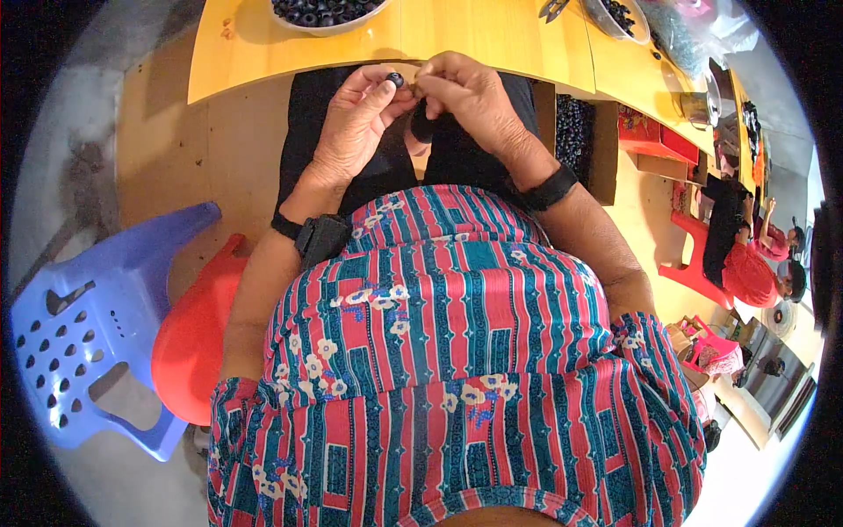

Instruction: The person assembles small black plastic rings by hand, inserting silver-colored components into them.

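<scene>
- The person's left hand (351,123) pinches a small black piece (394,80) by thumb and fingers, just off the near edge of a yellow table (474,31).
- Right hand (474,92) close beside, fingertips bent together; I can't make out their grip.
- Far: a pale bowl (327,32) of black pieces (318,12).
- Left: a blue plastic seat (101,334) beside a red one (198,342).

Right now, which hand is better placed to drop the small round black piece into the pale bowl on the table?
Likely the left hand: its fingers pinch the black piece, and it sits nearer the pale bowl than the right hand.
</scene>
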The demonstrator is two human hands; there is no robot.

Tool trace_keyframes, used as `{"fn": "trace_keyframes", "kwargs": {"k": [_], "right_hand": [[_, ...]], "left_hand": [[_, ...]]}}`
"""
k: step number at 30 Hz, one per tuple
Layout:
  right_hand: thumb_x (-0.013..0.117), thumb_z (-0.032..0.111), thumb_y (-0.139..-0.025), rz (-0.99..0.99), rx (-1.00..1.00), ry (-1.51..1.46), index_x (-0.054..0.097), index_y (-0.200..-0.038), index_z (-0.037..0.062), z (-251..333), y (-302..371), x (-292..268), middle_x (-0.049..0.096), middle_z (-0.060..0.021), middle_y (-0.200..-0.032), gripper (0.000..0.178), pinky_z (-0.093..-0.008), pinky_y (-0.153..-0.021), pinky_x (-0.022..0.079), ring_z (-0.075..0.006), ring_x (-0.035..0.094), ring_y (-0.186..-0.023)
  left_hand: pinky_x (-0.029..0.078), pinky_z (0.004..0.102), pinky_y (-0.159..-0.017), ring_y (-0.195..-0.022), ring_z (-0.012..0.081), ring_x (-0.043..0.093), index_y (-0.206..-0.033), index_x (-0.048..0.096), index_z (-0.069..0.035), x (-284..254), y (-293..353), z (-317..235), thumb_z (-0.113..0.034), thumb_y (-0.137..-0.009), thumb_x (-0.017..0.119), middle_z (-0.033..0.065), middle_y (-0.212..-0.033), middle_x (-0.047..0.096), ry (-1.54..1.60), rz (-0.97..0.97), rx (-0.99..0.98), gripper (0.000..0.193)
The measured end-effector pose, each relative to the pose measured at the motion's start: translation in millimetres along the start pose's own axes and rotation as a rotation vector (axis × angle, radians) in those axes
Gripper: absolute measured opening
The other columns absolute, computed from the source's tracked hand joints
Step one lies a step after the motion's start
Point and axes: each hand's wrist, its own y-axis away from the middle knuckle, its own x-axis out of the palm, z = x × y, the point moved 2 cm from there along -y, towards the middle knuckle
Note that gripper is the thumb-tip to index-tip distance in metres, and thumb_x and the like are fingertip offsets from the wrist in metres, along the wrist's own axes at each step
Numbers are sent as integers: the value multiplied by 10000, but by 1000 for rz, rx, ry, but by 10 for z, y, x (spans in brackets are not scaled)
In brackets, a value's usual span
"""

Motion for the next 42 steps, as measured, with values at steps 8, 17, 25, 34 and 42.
{"fn": "trace_keyframes", "kwargs": {"k": [8,17,25,34,42], "right_hand": [[579,91,-872,1,180,-553,610,-980,-37,-9,-24,-29,596,-42,-721,171,-236,-600,501,-124,565,-604],[577,87,-867,120,187,-770,614,-998,-48,-139,0,-47,608,-66,-742,191,-262,-643,541,-152,603,-660],[560,53,-873,43,240,-616,617,-1020,-40,-60,41,-43,644,-92,-825,184,-247,-637,545,-140,608,-636],[600,85,-856,24,182,-521,628,-960,-35,-76,31,-11,636,-72,-773,162,-224,-591,520,-125,596,-622],[591,92,-865,44,221,-568,617,-984,-38,-106,26,-15,627,-70,-774,178,-235,-602,528,-125,593,-626]], "left_hand": [[487,352,-871,-926,167,593,-1013,560,-49,-26,7,2,-96,-888,566,60,-995,598,-7,14,-5,134],[498,332,-861,-899,152,588,-1001,554,-25,17,34,-1,-69,-883,567,53,-945,595,-122,-17,-24,127],[507,283,-822,-844,125,592,-987,560,-22,38,33,23,-79,-871,589,42,-926,595,-203,-75,-10,133],[491,232,-746,-793,96,587,-953,576,-31,24,38,-6,-105,-851,626,17,-864,603,-285,-99,-14,136],[484,225,-726,-783,77,574,-947,580,-26,54,52,-29,-93,-857,612,4,-837,599,-325,-113,-36,117]]}}
